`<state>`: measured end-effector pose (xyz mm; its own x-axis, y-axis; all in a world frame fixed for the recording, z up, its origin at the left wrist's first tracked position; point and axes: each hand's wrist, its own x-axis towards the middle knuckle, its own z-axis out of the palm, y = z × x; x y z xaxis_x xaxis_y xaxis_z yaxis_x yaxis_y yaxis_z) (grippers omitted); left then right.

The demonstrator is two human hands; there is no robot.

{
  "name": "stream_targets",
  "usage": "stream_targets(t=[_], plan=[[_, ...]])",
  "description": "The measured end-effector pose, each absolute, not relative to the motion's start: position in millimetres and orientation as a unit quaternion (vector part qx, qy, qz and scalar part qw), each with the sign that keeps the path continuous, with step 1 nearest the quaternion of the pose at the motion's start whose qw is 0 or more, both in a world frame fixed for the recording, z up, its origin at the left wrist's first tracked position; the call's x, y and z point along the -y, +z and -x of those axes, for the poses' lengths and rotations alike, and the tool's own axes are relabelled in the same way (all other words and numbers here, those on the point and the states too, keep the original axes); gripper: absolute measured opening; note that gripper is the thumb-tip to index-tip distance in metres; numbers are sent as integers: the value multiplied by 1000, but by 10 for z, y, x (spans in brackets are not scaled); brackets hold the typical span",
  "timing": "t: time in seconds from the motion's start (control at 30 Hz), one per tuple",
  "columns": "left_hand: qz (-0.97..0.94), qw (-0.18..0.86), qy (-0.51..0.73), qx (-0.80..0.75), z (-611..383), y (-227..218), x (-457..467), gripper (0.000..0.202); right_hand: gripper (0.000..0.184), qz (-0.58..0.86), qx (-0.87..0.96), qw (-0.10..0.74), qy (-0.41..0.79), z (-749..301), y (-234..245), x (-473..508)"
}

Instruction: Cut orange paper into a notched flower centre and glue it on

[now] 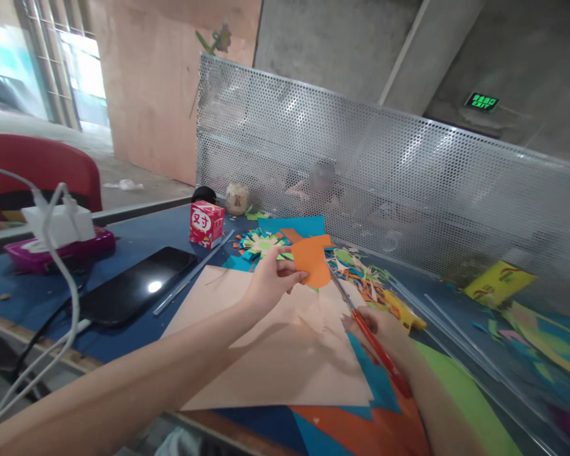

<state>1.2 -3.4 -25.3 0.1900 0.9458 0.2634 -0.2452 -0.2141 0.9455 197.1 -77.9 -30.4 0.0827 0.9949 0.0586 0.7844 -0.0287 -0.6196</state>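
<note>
Pinched in my left hand (pixel 276 277) is a piece of orange paper (pixel 312 261) with a rounded lower edge, held up above the table. My right hand (pixel 382 332) grips red-handled scissors (pixel 371 335), whose metal blades point up and left to the right edge of the orange paper. Whether the blades are parted is hard to make out. Beneath both hands lies a large pale peach sheet (pixel 247 354). Behind the left hand rests a fringed paper flower (pixel 262 243) in blue, orange and cream.
Paper scraps (pixel 361 272) and a yellow tool (pixel 403 311) lie beyond my right hand. A smartphone (pixel 140 285), a red box (pixel 206 223) and a purple power strip (pixel 59 247) stand left. A perforated metal screen (pixel 384 164) bounds the table's back.
</note>
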Motion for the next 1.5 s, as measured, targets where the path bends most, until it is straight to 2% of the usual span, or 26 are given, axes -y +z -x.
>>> stream_targets(t=[0.3,0.7,1.03,1.5], plan=[[-538,545,560,-318,-22,-235,27,39,39,685,654,271,172,-1981,-290,779],[-501,500,631,-317,13,-312,-92,41,40,711,644,227,170,-1970,-257,795],[-534,511,593,-320,3,-269,-23,50,37,702,658,209,172,-1994,-307,763],[-515,500,619,-319,32,-241,-51,50,41,713,647,220,156,-2000,-260,772]])
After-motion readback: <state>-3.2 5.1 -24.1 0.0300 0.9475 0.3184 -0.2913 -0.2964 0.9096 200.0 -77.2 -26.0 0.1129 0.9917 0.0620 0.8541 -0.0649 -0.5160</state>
